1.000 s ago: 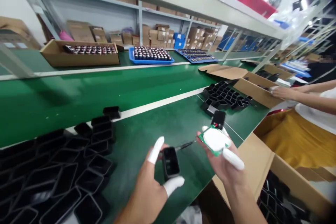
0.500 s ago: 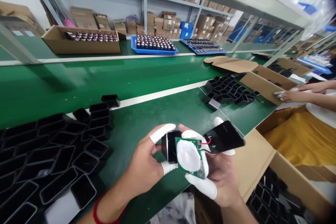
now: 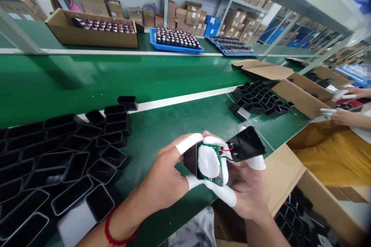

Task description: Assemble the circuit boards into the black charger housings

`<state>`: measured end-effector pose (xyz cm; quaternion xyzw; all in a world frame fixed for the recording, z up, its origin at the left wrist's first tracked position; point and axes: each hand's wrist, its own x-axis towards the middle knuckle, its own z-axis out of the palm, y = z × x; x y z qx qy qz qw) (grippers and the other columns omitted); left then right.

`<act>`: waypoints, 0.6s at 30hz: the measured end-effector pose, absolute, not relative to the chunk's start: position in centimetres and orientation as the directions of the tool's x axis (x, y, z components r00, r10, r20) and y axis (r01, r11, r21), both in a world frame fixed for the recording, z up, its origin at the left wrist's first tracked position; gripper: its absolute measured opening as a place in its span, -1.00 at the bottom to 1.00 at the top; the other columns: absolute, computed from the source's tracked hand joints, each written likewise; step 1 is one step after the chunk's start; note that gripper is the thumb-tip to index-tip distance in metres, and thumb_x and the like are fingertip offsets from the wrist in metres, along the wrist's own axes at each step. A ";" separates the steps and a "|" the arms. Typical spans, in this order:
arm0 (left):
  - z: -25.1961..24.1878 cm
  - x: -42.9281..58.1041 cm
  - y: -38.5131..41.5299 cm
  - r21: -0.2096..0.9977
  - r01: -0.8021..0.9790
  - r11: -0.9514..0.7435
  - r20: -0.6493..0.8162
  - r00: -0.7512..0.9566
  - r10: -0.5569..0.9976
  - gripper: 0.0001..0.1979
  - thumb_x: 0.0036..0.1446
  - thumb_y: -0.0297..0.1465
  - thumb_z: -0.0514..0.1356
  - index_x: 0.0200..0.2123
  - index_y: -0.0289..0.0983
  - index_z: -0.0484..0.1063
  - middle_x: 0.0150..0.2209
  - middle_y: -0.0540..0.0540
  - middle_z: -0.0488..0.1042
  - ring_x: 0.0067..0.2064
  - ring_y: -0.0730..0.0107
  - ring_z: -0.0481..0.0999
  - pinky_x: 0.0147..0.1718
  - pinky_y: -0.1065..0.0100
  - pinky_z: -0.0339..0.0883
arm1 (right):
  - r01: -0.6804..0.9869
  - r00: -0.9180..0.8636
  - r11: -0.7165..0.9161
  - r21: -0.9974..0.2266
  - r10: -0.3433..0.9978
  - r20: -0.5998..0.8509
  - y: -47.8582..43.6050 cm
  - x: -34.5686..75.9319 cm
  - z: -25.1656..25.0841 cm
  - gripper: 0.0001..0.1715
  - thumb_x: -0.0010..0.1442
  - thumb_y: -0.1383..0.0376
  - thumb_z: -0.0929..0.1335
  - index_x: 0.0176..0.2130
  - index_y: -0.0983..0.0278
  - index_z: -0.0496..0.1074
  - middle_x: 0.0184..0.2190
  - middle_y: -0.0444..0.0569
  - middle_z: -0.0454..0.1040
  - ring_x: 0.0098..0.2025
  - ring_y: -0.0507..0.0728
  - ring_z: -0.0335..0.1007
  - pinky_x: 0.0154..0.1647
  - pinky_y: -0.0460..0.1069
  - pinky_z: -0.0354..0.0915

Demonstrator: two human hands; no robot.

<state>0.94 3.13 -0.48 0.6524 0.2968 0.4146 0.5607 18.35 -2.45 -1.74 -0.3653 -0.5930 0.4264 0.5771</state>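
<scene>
My left hand (image 3: 171,166), with white finger cots, grips a black plastic housing (image 3: 190,160) from its left side. My right hand (image 3: 243,185), also in finger cots, holds a green circuit board (image 3: 216,179) at the housing's open end. A round white pad (image 3: 208,161) covers most of the board's face. Red and black wires (image 3: 227,149) run from the board to a flat black panel (image 3: 247,143), which rests over my right fingers. The board's left edge sits at or inside the housing's rim; how deep it goes is hidden.
Many open black housings (image 3: 72,164) crowd the bench on the left, and another group (image 3: 257,96) stands at the right. A cardboard box (image 3: 327,197) of black parts is at lower right. Filled blue trays (image 3: 176,46) line the back. A co-worker's hands (image 3: 342,115) are at far right.
The housing and the board have come together, with the board's left edge now at the housing's opening. The black panel has tilted slightly. The camera view has shifted a little.
</scene>
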 end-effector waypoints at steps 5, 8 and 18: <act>-0.9 0.9 3.2 0.978 -0.078 -0.192 0.206 0.454 0.867 -0.38 -0.02 -0.54 0.41 0.13 -0.09 0.42 0.09 0.00 0.54 0.04 0.24 0.60 -0.10 0.41 0.56 | -0.040 -0.082 0.366 -0.930 0.926 0.368 -2.3 18.0 -1.4 -0.05 0.09 0.41 0.55 0.33 0.06 0.20 0.27 0.19 0.37 0.30 0.37 0.31 0.28 0.32 0.31; -1.2 0.9 3.2 0.971 -0.071 -0.227 0.234 0.464 0.854 -0.40 -0.01 -0.59 0.38 0.10 -0.07 0.44 0.07 0.02 0.54 0.05 0.27 0.59 -0.12 0.45 0.55 | -0.027 -0.068 0.364 -0.931 0.929 0.365 -2.4 18.0 -1.2 0.12 0.10 0.40 0.54 0.42 0.04 -0.01 0.26 0.22 0.38 0.27 0.37 0.36 0.23 0.30 0.36; -1.5 1.2 3.4 0.971 -0.099 -0.216 0.237 0.472 0.849 -0.40 0.00 -0.63 0.38 0.09 -0.06 0.43 0.08 0.02 0.54 0.07 0.27 0.57 -0.09 0.43 0.55 | -0.091 0.003 0.312 -0.946 0.950 0.313 -2.5 17.7 -1.4 0.21 0.06 0.44 0.57 0.43 -0.01 -0.05 0.26 0.18 0.40 0.19 0.36 0.46 0.15 0.29 0.45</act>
